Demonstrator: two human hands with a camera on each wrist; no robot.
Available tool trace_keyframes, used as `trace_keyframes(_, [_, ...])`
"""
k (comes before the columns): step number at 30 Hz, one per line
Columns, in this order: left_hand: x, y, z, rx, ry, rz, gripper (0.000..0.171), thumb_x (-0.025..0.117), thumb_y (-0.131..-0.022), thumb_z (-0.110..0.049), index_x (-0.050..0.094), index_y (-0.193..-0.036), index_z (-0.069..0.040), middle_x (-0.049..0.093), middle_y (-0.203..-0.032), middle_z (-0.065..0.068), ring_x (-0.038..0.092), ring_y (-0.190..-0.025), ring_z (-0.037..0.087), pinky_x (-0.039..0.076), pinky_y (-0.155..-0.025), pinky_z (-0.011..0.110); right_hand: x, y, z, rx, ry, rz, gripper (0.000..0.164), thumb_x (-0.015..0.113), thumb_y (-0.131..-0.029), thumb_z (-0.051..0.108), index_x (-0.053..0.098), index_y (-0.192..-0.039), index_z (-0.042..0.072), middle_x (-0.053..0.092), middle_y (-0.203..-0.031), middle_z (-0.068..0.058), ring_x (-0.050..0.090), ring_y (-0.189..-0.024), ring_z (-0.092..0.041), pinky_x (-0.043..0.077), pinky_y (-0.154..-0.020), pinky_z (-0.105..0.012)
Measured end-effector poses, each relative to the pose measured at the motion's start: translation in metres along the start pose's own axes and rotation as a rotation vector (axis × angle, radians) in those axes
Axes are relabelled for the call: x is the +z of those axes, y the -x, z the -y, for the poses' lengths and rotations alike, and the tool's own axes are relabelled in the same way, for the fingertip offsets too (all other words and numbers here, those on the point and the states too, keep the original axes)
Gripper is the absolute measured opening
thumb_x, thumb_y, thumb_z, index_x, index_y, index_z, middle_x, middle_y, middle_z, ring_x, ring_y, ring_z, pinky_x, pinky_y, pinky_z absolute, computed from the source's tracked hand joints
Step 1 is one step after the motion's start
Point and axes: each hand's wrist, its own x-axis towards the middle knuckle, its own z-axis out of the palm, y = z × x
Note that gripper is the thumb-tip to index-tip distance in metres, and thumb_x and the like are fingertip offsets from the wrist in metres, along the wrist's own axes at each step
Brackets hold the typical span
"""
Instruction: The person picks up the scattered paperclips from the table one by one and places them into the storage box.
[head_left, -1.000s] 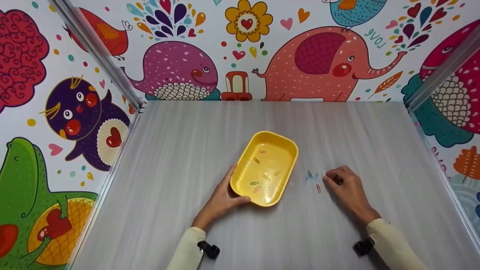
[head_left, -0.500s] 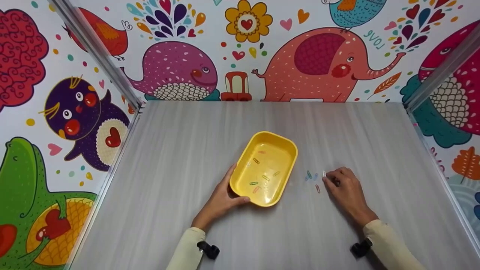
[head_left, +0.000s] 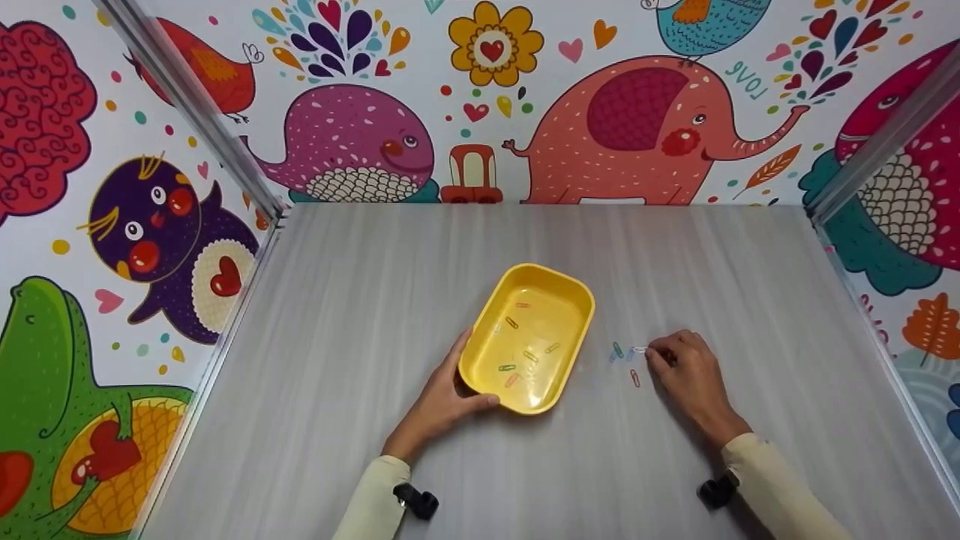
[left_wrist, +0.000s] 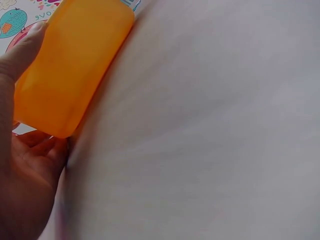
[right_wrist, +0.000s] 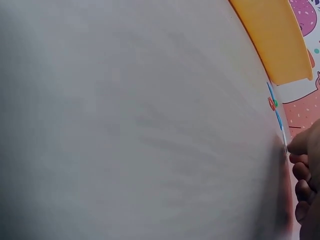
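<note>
My left hand (head_left: 442, 409) grips the near left corner of a yellow plastic tray (head_left: 556, 311), thumb over the rim. Its outer wall fills the upper left of the left wrist view, fingers under the corner. Several coloured paper clips lie spread inside the tray. Right of it, my right hand (head_left: 696, 381) pinches a white paper clip (head_left: 639, 349) between thumb and index finger, low over the table. Close by on the table are a green paper clip (head_left: 618, 349), blue paper clips (head_left: 631, 355) and a red paper clip (head_left: 635, 378). In the right wrist view the fingertips reach the white clip's end.
A grey wood-grain table (head_left: 360, 300) spreads around the tray. Printed cartoon walls enclose it at the back and both sides, with metal corner posts (head_left: 247, 165) at the rear. A black wrist camera (head_left: 416, 501) sits at each cream sleeve.
The white paper clip stood nearly upright at my right fingertips and now lies flat, pointing left toward the blue clips. My right hand has shifted slightly left. My left hand and the tray stay put.
</note>
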Motion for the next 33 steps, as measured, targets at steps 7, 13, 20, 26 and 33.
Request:
trace_keyframes(7, [0.0001,-0.0009,-0.0009,0.002,-0.013,0.004,0.122,0.097,-0.089,-0.026,0.014,-0.178,-0.012,0.034,-0.178,0.003,0.045,-0.155,0.021,0.028,-0.126,0.027,0.0004,-0.0056,0.0015,-0.033,0.011,0.007,0.008,0.086,-0.092,-0.004,0.084,-0.099,0.000,0.069,-0.093,-0.006,0.061,-0.090,-0.021,0.048,-0.077,-0.030])
trace_keyframes(13, [-0.0005,-0.0011,-0.0019,0.008,-0.012,0.003,0.122,0.096,-0.089,-0.021,0.014,-0.178,-0.010,0.034,-0.179,0.006,0.044,-0.156,0.024,0.028,-0.128,0.033,0.0005,-0.0068,0.0018,-0.043,0.003,0.000,0.007,0.086,-0.092,-0.004,0.083,-0.095,0.001,0.070,-0.091,-0.006,0.062,-0.088,-0.020,0.048,-0.076,-0.032])
trace_keyframes(20, [-0.0014,-0.0003,0.0009,-0.004,-0.036,-0.009,0.123,0.097,-0.088,-0.027,0.015,-0.178,-0.009,0.031,-0.180,0.006,0.038,-0.160,0.024,0.021,-0.131,0.053,0.0025,-0.0036,0.0014,-0.009,-0.002,0.002,0.006,0.086,-0.093,-0.001,0.082,-0.094,0.002,0.069,-0.092,-0.005,0.061,-0.088,-0.019,0.048,-0.076,-0.031])
trace_keyframes(26, [-0.0023,0.0006,0.0034,0.004,-0.033,-0.018,0.123,0.097,-0.088,-0.027,0.015,-0.178,-0.011,0.033,-0.179,0.005,0.040,-0.159,0.024,0.022,-0.131,0.054,0.0042,-0.0023,0.0037,0.000,0.009,0.018,0.004,0.084,-0.094,-0.003,0.082,-0.096,0.001,0.069,-0.092,-0.006,0.060,-0.088,-0.020,0.050,-0.076,-0.036])
trace_keyframes(33, [-0.0007,0.0003,0.0027,0.004,-0.031,-0.014,0.121,0.096,-0.089,-0.027,0.015,-0.178,-0.013,0.033,-0.179,0.005,0.042,-0.157,0.024,0.024,-0.130,0.048,0.0032,-0.0009,0.0045,0.000,0.003,-0.002,0.008,0.084,-0.092,-0.006,0.082,-0.093,0.002,0.069,-0.091,-0.005,0.061,-0.088,-0.020,0.051,-0.076,-0.036])
